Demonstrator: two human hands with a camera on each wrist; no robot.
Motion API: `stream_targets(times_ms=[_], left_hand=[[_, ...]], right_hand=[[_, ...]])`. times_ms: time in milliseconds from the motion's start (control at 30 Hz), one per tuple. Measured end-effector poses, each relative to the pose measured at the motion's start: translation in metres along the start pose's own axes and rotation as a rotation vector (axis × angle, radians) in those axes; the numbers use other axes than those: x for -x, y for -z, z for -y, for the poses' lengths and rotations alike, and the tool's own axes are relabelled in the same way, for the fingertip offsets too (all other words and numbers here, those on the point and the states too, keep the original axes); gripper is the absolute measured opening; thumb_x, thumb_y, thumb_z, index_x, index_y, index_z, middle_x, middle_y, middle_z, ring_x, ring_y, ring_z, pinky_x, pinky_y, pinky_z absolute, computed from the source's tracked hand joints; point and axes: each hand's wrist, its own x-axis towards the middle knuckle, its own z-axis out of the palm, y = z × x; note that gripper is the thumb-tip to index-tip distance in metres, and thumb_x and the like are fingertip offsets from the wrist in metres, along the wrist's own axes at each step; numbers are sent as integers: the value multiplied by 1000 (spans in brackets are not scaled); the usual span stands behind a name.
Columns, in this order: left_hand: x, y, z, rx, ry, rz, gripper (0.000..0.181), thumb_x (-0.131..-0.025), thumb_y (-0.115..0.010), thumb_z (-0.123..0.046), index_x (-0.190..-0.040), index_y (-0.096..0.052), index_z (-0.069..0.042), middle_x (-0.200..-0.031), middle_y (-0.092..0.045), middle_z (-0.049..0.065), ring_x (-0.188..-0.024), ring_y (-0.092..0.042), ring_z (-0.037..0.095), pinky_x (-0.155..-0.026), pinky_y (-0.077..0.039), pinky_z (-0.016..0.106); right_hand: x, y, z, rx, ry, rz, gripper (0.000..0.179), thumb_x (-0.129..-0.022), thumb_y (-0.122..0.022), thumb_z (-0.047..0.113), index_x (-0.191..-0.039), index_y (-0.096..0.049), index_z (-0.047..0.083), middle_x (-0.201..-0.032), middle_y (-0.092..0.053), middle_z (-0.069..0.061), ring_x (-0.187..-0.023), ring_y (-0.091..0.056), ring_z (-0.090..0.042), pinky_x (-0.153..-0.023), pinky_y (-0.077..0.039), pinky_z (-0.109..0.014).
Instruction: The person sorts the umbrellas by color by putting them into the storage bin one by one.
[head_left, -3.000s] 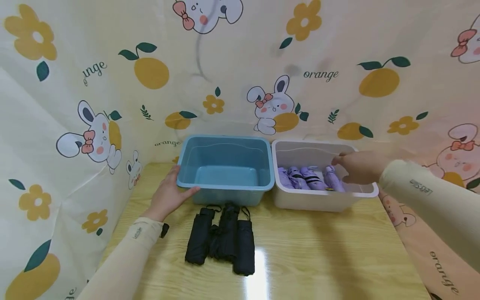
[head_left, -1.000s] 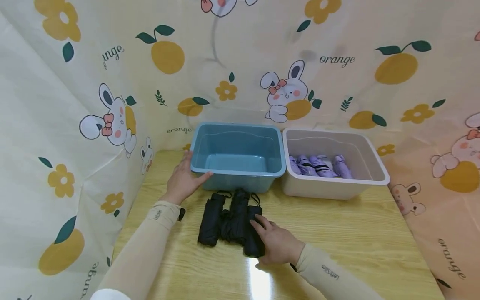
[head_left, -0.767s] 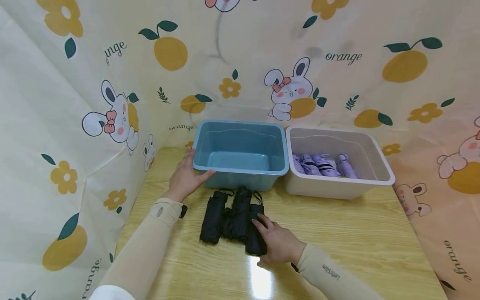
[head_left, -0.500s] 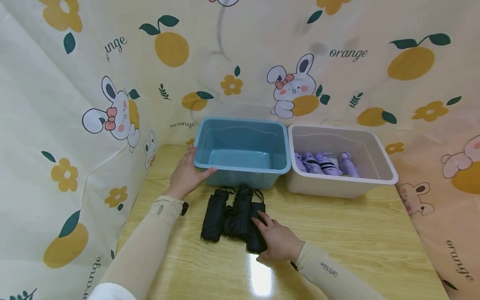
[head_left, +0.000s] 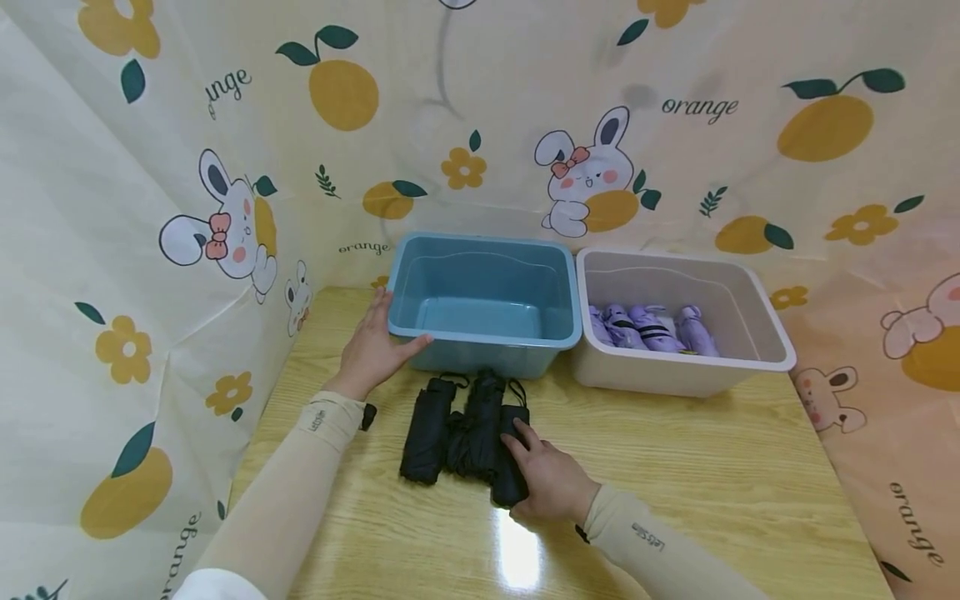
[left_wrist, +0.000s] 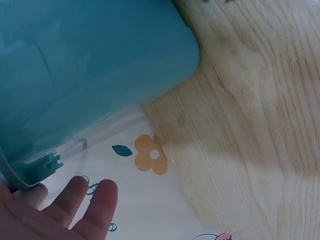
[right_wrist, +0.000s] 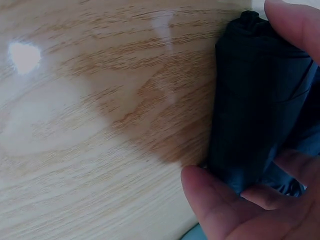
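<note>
While left hand [head_left: 372, 354] steadies blue bin [head_left: 486, 333] | right hand [head_left: 543, 477], since leaving purple umbrellas [head_left: 648, 327], curls fingers round black umbrella [head_left: 507, 467] | lift seems imminent.

My right hand [right_wrist: 260, 200] grips a folded black umbrella [right_wrist: 252, 115] lying on the glossy wooden table [right_wrist: 90, 100].

White bin [head_left: 759, 292] w/ purple umbrellas [head_left: 651, 327], maybe four; wood table [head_left: 697, 467]; cartoon backdrop [head_left: 525, 125].
</note>
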Motion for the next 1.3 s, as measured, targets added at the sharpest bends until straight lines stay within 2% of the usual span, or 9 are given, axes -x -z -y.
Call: stream_targets(times_ms=[300,600,800,967,1300], left_hand=[[2,1,0,-18,-6,18,109,-86,-66,-65,-162,-8,-13,-167,-3,4,-144,-24,43,-103,-36,61],[7,-1,3,-53,0,31,110,-87,-63,-68,-162,-4,-13,-166,0,5,-145,-22,44,-103,-36,62],[11,-4,5,-42,2,49,112,-86,-59,-72,-162,-3,-13,-166,-9,12,-143,-27,43,-100,-39,61],[7,-4,4,-35,-11,32,112,-85,-58,-74,-162,-3,-15,-166,-12,10,-143,-30,42,-98,-41,60],[4,-1,0,-23,8,25,111,-86,-62,-70,-162,-2,-16,-166,2,6,-144,-24,44,-97,-41,62]], right_hand=[[-3,-4,-1,-1,3,-22,109,-64,-93,39,-152,-37,7,-152,-29,-23,-113,-58,-44,-87,-52,-47],[0,-11,0,-56,-12,-31,110,-62,-92,33,-153,-37,9,-152,-29,-22,-114,-58,-40,-86,-53,-45],[5,-12,1,-42,-2,-35,108,-62,-93,32,-153,-39,7,-149,-31,-23,-113,-59,-39,-80,-54,-42],[6,-7,0,-45,18,-54,108,-62,-95,30,-152,-40,5,-148,-32,-23,-111,-59,-38,-81,-55,-42],[6,-5,-3,-52,24,-66,108,-61,-95,27,-152,-40,5,-147,-32,-23,-113,-57,-39,-79,-54,-41]])
